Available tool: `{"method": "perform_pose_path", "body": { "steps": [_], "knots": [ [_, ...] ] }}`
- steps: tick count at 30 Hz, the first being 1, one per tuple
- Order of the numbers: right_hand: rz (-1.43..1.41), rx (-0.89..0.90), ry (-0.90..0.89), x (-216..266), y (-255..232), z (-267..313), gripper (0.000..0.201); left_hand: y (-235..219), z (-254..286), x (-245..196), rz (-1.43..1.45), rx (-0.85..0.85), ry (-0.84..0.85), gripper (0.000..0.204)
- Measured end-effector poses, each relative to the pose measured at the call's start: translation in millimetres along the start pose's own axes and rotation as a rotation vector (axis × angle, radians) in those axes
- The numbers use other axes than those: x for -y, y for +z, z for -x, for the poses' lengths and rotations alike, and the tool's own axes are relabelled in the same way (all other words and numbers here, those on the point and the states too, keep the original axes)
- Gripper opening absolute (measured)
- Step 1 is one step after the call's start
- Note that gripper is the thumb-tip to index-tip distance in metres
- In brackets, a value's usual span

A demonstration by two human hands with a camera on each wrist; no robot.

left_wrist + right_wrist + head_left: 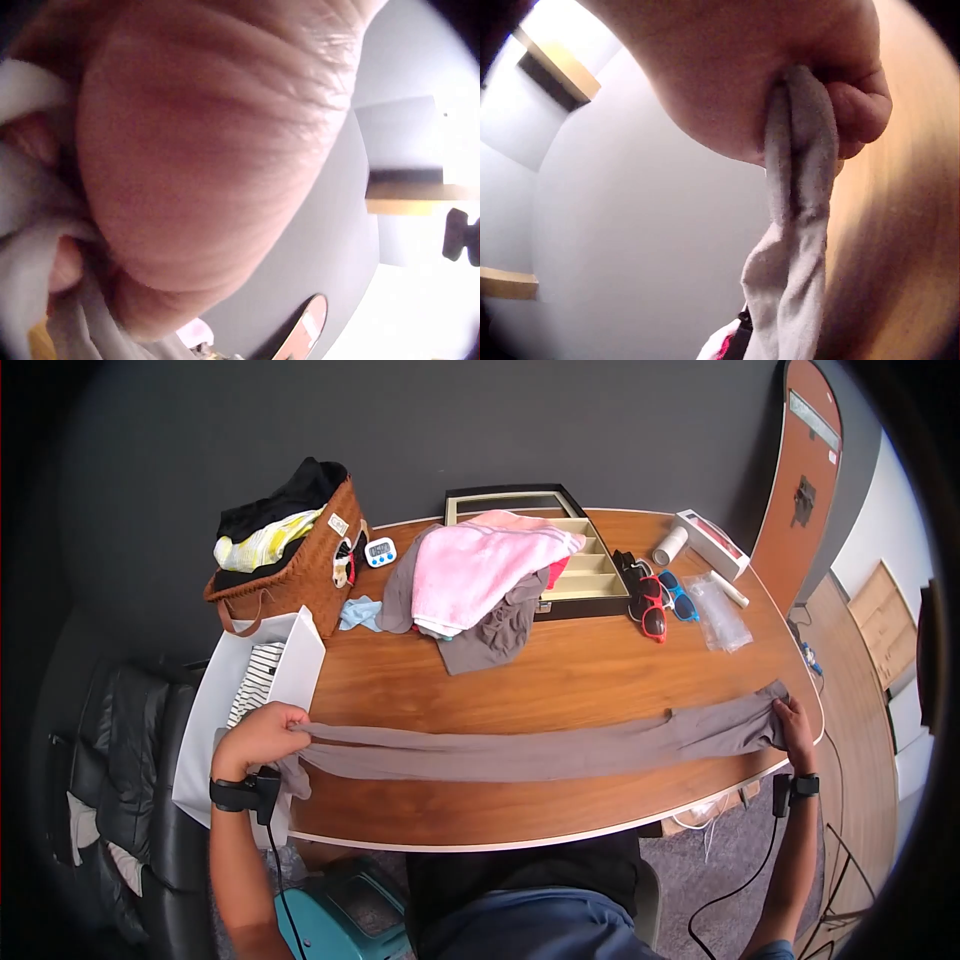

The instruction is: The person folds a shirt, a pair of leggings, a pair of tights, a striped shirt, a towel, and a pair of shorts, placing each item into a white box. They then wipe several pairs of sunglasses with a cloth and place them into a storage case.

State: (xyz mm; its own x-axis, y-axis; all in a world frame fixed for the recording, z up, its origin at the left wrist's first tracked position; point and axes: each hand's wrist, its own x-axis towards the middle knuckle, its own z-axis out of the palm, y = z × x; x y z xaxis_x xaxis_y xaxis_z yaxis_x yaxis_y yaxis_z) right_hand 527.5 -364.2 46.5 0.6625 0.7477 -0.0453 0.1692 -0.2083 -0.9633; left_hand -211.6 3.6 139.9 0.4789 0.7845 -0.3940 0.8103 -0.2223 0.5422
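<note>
A long strip of grey cloth [480, 753] stretches across the front of the wooden table between both hands. My left hand [262, 738] grips its left end above the white box, and a loose tail of cloth hangs below the fingers. In the left wrist view, folds of the grey cloth [30, 247] pass between the fingers. At the table's right side, my right hand [793, 732] holds the other end. The right wrist view shows this end bunched in the fist, with the cloth [799, 180] hanging down from it.
Behind the cloth lies a pile with a pink towel [490, 565] on an open compartment case [590, 588]. A brown basket [300, 582] of clothes and a white box [205, 720] with striped fabric stand left. Sunglasses [653, 610] and a plastic bag [722, 615] lie right.
</note>
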Motion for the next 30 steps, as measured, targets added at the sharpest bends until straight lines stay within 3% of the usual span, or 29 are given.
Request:
{"method": "perform_pose_path", "body": {
  "steps": [2, 4, 6, 8, 10, 12, 14, 15, 16, 19, 23, 26, 28, 30],
  "knots": [
    [0.057, 0.002, -0.017, -19.4, -4.9, -5.5, 0.027, 6.0, 2.7, -8.2, -0.124, -0.055, -0.036, 0.015],
    [0.359, 0.027, -0.08, -19.4, -10.2, -3.7, 0.029, 16.0, -5.2, -8.9, -0.239, -0.104, -0.033, 0.018],
    [0.751, -0.108, -0.075, -9.2, -3.0, 6.5, 0.028, 37.5, -18.0, 13.2, -0.31, -0.136, 0.016, 0.026],
    [0.738, -0.131, 0.024, 13.8, 13.6, 19.4, 0.029, 54.2, -18.4, 6.0, -0.285, -0.202, 0.055, 0.035],
    [0.862, -0.261, -0.177, 19.7, 18.5, 30.5, 0.034, 70.1, -13.8, -1.1, -0.394, -0.43, 0.205, 0.041],
    [0.886, -0.275, -0.247, 42.2, 25.1, 44.2, 0.036, 79.3, -7.0, -29.4, -0.304, -0.48, 0.34, 0.037],
    [0.733, -0.056, -0.15, 50.2, 21.1, 50.9, 0.033, 91.0, -3.0, -48.3, 0.038, -0.236, 0.272, 0.029],
    [0.739, 0.05, -0.113, 48.8, 19.2, 52.8, 0.031, 103.0, -2.2, -46.4, 0.069, -0.221, 0.326, 0.029],
    [0.738, 0.042, -0.108, 50.7, 21.7, 56.4, 0.031, 109.4, -3.9, -46.4, -0.063, -0.232, 0.454, 0.028],
    [0.866, 0.124, -0.153, 49.5, 28.7, 63.6, 0.026, 116.3, 2.9, -63.5, -0.261, -0.237, 0.505, 0.024],
    [0.896, 0.164, -0.138, 38.0, 21.1, 59.2, 0.013, 122.1, -8.5, -38.9, -0.135, -0.21, 0.48, 0.012],
    [0.928, 0.183, -0.163, 32.8, 15.9, 55.4, 0.014, 115.0, -5.2, -44.2, -0.045, -0.234, 0.473, 0.009],
    [0.83, 0.117, -0.08, 36.4, 19.2, 57.1, 0.01, 109.7, -1.6, -47.4, -0.003, -0.252, 0.459, 0.009],
    [0.853, 0.158, -0.126, 48.5, 24.6, 64.5, 0.009, 106.5, 0.8, -46.5, 0.235, -0.243, 0.329, 0.008]
  ]
}}
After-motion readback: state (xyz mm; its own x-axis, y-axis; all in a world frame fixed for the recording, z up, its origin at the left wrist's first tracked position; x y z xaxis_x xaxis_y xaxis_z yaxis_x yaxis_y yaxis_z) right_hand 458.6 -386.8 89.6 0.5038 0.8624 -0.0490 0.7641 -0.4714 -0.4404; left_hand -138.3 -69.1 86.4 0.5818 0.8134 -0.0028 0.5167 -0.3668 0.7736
